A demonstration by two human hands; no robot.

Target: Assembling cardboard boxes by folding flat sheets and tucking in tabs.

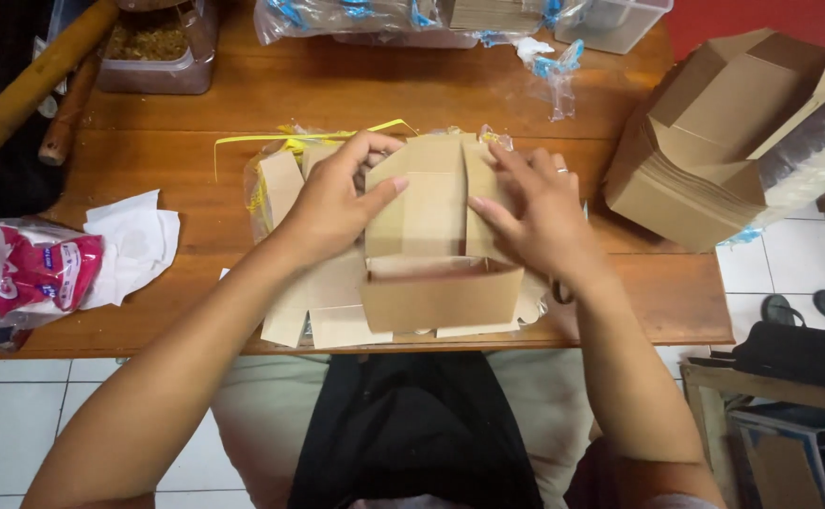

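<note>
A: Head view, item one?
B: Brown cardboard box [431, 254], half-folded, near flap raised, plain kraft; at the wooden table's [356, 94] 6 o'clock edge, atop flat blanks [323, 302].
A: Hands?
B: Left hand [332, 203] at its 10 o'clock, fingers pressing a panel; right hand [540, 212] at 2 o'clock, fingers flat on the side flap.
A: Surroundings?
B: Stack of folded boxes [705, 160] at 3 o'clock; red packet [31, 269] at 9.

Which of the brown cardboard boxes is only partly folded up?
The cardboard box under both hands at the table's near edge; the stacked boxes at the right are fully formed.
</note>
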